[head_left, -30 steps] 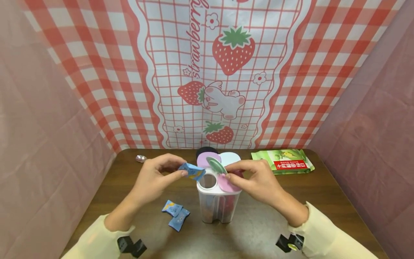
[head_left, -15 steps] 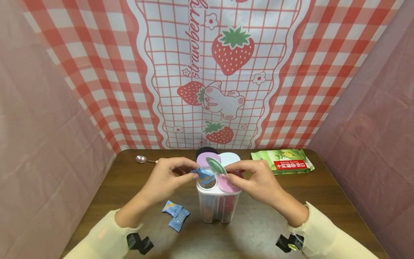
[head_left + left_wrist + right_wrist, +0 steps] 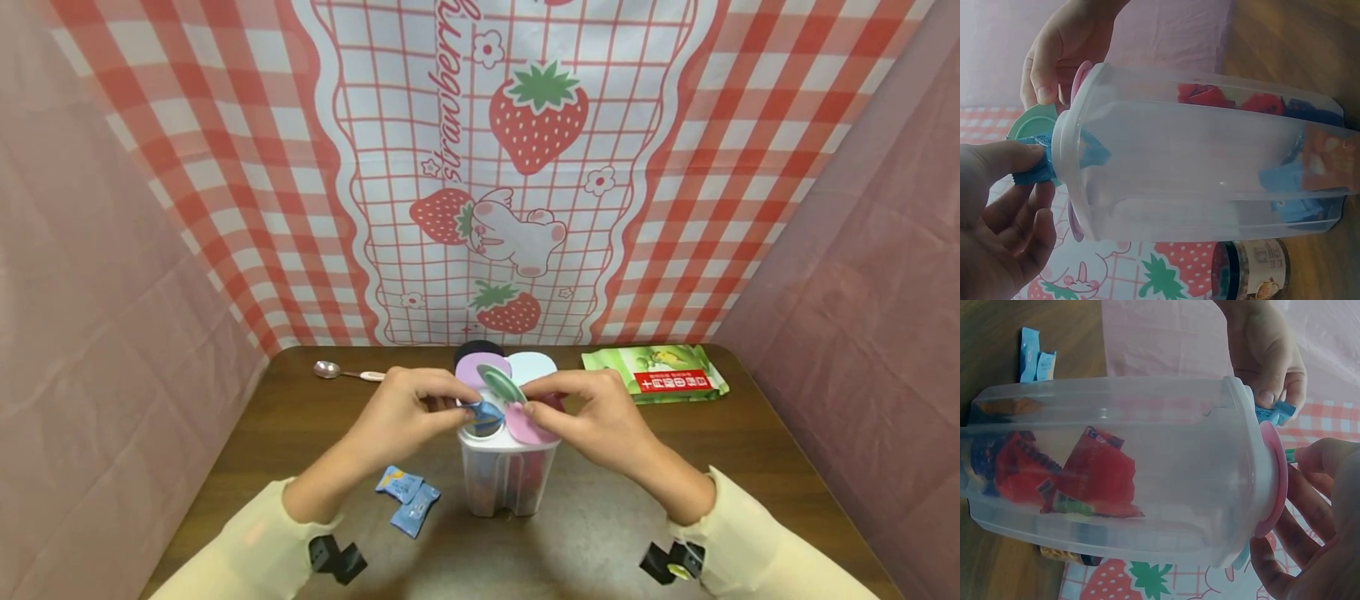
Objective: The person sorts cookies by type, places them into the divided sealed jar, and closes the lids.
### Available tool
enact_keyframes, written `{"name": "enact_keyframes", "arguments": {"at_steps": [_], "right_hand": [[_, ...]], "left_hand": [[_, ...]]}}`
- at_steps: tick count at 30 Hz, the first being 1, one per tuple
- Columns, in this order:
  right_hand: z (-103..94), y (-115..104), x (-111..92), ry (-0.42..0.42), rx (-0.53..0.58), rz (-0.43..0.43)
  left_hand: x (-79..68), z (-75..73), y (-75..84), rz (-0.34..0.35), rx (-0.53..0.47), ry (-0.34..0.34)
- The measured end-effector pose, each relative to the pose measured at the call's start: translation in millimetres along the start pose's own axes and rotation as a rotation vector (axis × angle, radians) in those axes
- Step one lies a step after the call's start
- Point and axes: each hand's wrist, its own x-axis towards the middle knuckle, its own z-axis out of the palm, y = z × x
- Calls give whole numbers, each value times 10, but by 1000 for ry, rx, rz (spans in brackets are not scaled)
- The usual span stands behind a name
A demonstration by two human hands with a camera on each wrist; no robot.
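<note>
A clear storage container [image 3: 501, 479] with a white rim stands upright at mid-table, its compartments topped by coloured flip lids. Between thumb and fingers, my left hand [image 3: 412, 410] pinches a small blue wrapped packet [image 3: 487, 413] at the one uncovered round opening. In the left wrist view the packet's far end shows through the clear wall, inside the mouth. My right hand [image 3: 600, 417] holds the green lid [image 3: 501, 385] tilted up by its edge, over the pink lid [image 3: 531, 425]. Red packets [image 3: 1100, 475] and blue packets [image 3: 1291, 194] lie low inside the container.
Two blue packets [image 3: 408, 500] lie on the table left of the container. A spoon [image 3: 327, 369] rests at the back left, a green snack bag [image 3: 652, 375] at the back right. Behind the container stands a dark-lidded jar [image 3: 1263, 269].
My left hand has moved right with the blue packet, from beside the opening to its mouth. More of the spoon shows now. The right hand and green lid have stayed put.
</note>
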Motion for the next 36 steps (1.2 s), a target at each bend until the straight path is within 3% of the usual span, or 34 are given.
{"name": "enact_keyframes", "arguments": {"at_steps": [7,19,26,32,36], "right_hand": [[-5,-9,3,-3,-16,9],[5,1,-17,-1,-14,21],[24,-9,-21,-8,21,24],[38,-8,-27,-9,28,21],[31,-16,-15,-6,8,16]], "left_hand": [[40,-6,39,-43,37,-31],[98,-40,49,-33,102,-135],[124,30,84,-5,262,-239],[85,32,117,-33,292,-203],[42,-10,103,36,289,-228]]}}
